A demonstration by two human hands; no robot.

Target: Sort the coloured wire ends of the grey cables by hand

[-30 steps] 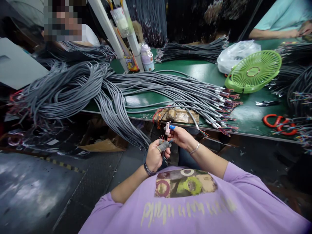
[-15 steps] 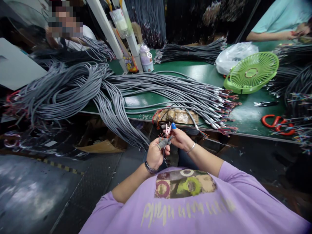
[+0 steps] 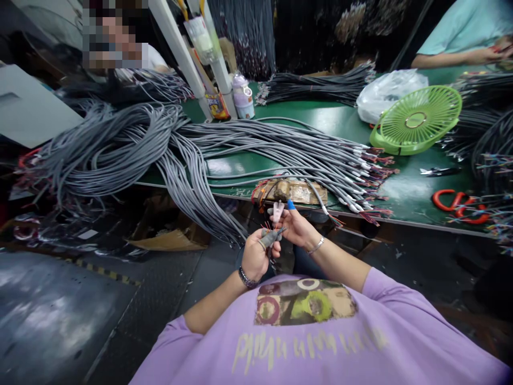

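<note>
My left hand [image 3: 255,256], with grey covers on its fingertips, is closed on the end of a cable, whose thin coloured wires [image 3: 266,226] poke out above the thumb. Close beside it, my right hand [image 3: 300,230] grips a small pale pink clip [image 3: 278,210]. A blue cover [image 3: 290,204] sits on one of its digits, raised off the clip. Grey cables [image 3: 200,187] hang over the bench edge down toward my left hand. Just beyond the hands lies a taped wooden block [image 3: 306,191] with wires around it.
More grey cables [image 3: 256,133] with stripped ends lie across the green bench [image 3: 332,115]. On the right are a green fan [image 3: 417,120], a plastic bag [image 3: 387,96], snips [image 3: 440,171] and orange handles [image 3: 460,206]. A bottle [image 3: 242,97] stands by the post. Two people sit across the bench.
The clip has turned in my right hand, and the blue-covered digit has lifted away from it. My left hand has stayed nearly still on the cable end.
</note>
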